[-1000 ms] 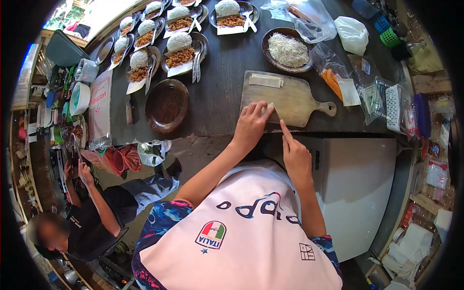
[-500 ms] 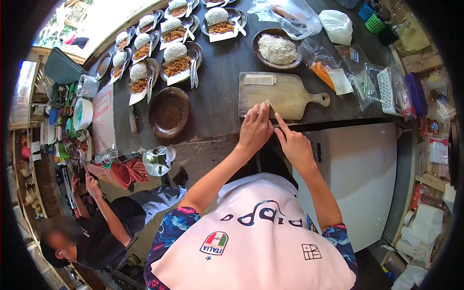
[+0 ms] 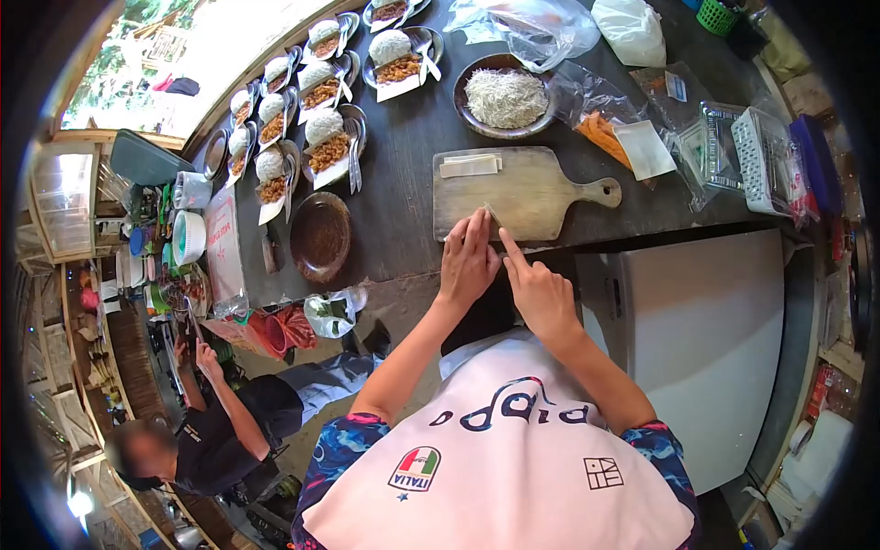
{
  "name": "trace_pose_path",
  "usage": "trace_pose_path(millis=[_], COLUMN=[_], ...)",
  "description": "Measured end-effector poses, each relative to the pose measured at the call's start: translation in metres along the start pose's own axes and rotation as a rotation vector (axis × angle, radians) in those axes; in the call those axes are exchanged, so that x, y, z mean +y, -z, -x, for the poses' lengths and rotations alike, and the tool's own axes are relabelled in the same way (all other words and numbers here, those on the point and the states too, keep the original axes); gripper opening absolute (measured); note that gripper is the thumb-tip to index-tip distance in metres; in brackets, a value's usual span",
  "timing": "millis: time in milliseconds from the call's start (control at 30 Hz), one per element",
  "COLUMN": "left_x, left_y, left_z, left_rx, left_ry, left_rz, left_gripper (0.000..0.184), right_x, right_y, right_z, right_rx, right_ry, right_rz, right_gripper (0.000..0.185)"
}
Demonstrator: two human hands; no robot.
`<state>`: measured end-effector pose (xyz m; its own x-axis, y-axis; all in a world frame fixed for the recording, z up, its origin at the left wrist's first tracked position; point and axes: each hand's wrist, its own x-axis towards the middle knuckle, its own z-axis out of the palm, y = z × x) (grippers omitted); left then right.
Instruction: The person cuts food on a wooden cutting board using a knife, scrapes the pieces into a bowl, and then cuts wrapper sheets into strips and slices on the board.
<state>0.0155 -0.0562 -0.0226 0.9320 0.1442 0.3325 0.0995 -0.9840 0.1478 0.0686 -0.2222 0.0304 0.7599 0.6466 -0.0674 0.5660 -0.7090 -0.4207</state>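
My left hand [image 3: 470, 259] lies at the near edge of the wooden cutting board [image 3: 541, 197], its fingers together and pressed down. Whatever sits under those fingertips is hidden. Close beside it, my right hand [image 3: 539, 289] grips a knife [image 3: 494, 215], index finger stretched forward along it. Only a thin bit of the blade shows near the left fingertips; the handle is covered by my palm. Farther back on the board, several pale, flat strips [image 3: 470, 165] lie side by side.
Behind the board stands a bowl of white shreds [image 3: 506, 99]. Several plates of rice and brown food [image 3: 325, 147] fill the left rear. A brown plate [image 3: 321, 236] is left of the board; plastic packs [image 3: 724, 147] lie right. Another person [image 3: 229, 422] works at lower left.
The view has shifted a little, so the board and plates sit differently in the frame. Both hands stay together at the board's near edge, and the strips look unchanged.
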Motion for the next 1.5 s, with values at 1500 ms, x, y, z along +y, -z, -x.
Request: trace_pose_path(millis=[1500], left_x=[0.002], left_y=[-0.006], left_z=[0.001], left_rx=[0.041], left_ry=[0.000], left_rz=[-0.013], left_gripper=[0.068], right_x=[0.005], right_y=[0.012], right_z=[0.015], right_rx=[-0.098], right_ry=[-0.063], right_rz=[-0.096], right_gripper=[0.072])
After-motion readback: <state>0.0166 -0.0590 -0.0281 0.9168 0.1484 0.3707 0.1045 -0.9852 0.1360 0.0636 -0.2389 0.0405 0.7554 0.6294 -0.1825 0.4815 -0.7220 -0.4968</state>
